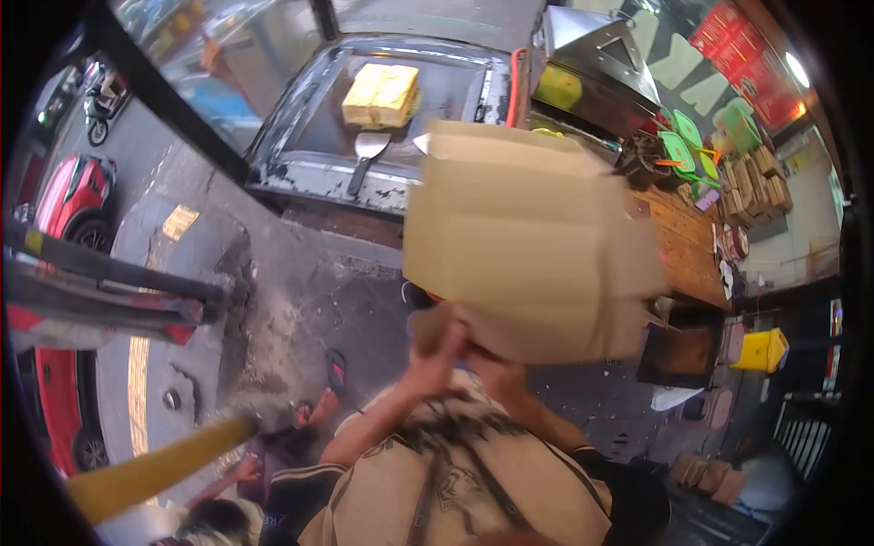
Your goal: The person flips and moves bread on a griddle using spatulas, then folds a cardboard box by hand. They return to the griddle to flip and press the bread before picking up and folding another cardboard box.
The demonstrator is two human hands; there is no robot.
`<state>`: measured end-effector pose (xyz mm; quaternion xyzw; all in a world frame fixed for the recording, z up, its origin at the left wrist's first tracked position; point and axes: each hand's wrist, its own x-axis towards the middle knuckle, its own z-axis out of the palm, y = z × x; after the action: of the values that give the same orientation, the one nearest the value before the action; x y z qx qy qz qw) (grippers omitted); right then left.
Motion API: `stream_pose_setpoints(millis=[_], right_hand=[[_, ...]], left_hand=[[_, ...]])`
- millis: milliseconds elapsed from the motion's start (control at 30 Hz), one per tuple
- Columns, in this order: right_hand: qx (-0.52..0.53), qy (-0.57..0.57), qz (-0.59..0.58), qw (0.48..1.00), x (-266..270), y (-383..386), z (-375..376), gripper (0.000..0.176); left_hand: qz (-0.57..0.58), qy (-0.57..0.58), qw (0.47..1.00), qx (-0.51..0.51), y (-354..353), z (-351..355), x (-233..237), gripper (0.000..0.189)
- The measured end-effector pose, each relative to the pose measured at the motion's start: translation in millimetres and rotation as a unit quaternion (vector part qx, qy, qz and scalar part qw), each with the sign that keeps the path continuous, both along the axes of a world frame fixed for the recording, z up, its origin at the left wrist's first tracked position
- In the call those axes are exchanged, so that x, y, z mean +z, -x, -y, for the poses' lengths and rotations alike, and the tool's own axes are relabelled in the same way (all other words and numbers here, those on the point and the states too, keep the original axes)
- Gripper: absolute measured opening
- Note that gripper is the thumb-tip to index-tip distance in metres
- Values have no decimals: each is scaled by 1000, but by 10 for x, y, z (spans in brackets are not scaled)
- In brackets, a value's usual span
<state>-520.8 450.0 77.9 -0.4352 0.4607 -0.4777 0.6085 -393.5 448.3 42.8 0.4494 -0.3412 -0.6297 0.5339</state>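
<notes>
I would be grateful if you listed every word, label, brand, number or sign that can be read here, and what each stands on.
"RE", only tentatively: pale letters on the dark cloth at lower left.
Too blurred to read: the writing on the red sign at upper right.
Too blurred to read: any lettering in the dark print on the wearer's shirt.
None visible: the cardboard shows no lettering.
</notes>
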Motion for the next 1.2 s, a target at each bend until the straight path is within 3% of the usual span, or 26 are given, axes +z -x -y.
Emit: stream_pose_setpoints(millis=[33, 67, 133, 167, 200, 300, 433, 533, 567, 667, 700, 767, 800, 833, 867, 967, 1033, 1100, 1167, 1200], right_hand=[[31, 4, -33, 999, 41, -87, -36, 37], [47, -9, 20, 999, 69, -148, -47, 36], [129, -16, 33, 991, -28, -122, -38, 39], [167, -21, 38, 985, -148, -77, -25, 40], [207, -102, 233, 945, -418, -15, -21, 37], [58, -205, 375, 902, -242, -175, 75, 34], [110, -176, 179, 962, -840, -217, 211, 29], [110, -137, 7, 984, -1304, -320, 181, 18], [115, -129, -61, 983, -1432, -326, 156, 16], [98, -230, 3, 968, -1686, -318, 19, 12], [98, -257, 22, 961, -1771, -305, -32, 11], [125, -302, 24, 945, -1990, -214, -123, 10], [144, -312, 11, 939, -1946, -164, -166, 10], [161, -322, -2, 933, -1924, -115, -204, 10], [169, -328, -6, 929, -1949, -63, -250, 11], [187, -343, -19, 920, -2035, 72, -356, 13], [197, -352, -31, 915, -2076, 147, -420, 13], [220, -340, -70, 912, -2113, 226, -456, 13], [214, -334, -134, 908, -1863, 239, -450, 13], [215, -328, -152, 907, -1760, 259, -449, 18]], left_hand=[[39, -55, 995, 73, -99, -138, 17, 43], [72, -112, 980, 144, -198, -275, 34, 40], [-17, -110, 949, 296, -382, -461, 127, 36], [-126, -101, 918, 363, -490, -551, 206, 34], [-100, -87, 909, 395, -634, -665, 175, 35], [-69, -38, 896, 437, -1069, -999, -135, 34], [14, -94, 890, 446, -1290, -1325, -391, 30], [-5, -109, 870, 481, -1348, -1402, -656, 25], [6, -98, 893, 439, -1405, -1444, -790, 25], [23, -119, 935, 334, -1681, -1617, -1162, 28], [18, -159, 936, 313, -1770, -1660, -1264, 31], [130, -246, 915, 293, -1911, -1725, -1632, 39], [246, -292, 878, 289, -1960, -1762, -1956, 43], [409, -257, 841, 245, -1887, -1790, -1956, 52], [567, -227, 762, 214, -1813, -1818, -1956, 61], [582, -77, 809, -29, -1489, -1617, -1504, 52], [391, -49, 904, -166, -1202, -1508, -1311, 55], [282, -131, 920, -240, -921, -1443, -1304, 51], [373, -70, 882, -280, -799, -1398, -1594, 42], [367, -66, 896, -240, -763, -1396, -1619, 37]])
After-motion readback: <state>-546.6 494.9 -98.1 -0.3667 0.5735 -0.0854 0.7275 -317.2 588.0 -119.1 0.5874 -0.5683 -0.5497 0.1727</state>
